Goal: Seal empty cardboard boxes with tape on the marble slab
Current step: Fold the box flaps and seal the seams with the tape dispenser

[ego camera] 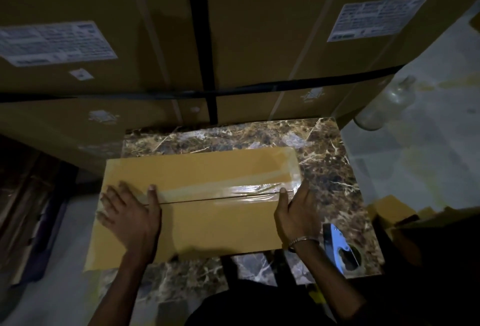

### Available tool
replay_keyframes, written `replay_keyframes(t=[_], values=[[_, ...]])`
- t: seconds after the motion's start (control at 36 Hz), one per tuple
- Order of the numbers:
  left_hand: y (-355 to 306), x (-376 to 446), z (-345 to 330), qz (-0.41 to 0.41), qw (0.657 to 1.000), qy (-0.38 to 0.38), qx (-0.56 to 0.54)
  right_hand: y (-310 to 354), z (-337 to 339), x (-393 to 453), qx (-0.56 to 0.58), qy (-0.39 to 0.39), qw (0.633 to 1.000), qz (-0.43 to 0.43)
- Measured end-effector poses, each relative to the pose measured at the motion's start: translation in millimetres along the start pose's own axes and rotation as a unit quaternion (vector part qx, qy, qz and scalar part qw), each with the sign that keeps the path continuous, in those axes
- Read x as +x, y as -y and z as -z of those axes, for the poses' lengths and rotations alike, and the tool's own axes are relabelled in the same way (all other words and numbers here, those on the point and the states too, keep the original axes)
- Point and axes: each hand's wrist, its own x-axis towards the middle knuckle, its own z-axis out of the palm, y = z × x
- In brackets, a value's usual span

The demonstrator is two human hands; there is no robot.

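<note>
A closed tan cardboard box lies on the dark brown marble slab. Clear tape runs along its centre seam from the right end toward the left. My left hand lies flat on the box's left end, fingers spread, thumb on the seam. My right hand rests at the box's right end, thumb on the taped seam, fingers over the right edge. A bracelet circles the right wrist. A blue tape dispenser lies on the slab just right of my right forearm.
Large stacked cartons with white labels and black straps stand right behind the slab. A clear glass bottle stands on the pale floor at the right. More tan cardboard lies at the right; dark clutter fills the left floor.
</note>
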Motion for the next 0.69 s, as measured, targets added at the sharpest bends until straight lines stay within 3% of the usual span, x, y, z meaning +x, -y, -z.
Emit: replay_keyframes(t=[0.19, 0.36, 0.5, 0.61, 0.69], values=[[-24, -6, -5, 0.009, 1.000, 0.011, 0.016, 8, 3, 61, -0.057, -0.032, 0.997, 0.045], [-44, -33, 1, -0.086, 0.994, 0.039, 0.060, -1, 45, 160, -0.106, -0.009, 0.990, 0.094], [-55, -82, -7, -0.200, 0.977, 0.067, -0.021, -8, 74, 218, -0.144, -0.031, 0.989, 0.031], [-71, -122, -17, -0.172, 0.981, 0.073, -0.058, -15, 80, 219, -0.096, -0.042, 0.994, 0.037], [-74, -125, -20, -0.176, 0.982, 0.044, -0.059, -25, 82, 181, -0.022, -0.092, 0.993, 0.077]])
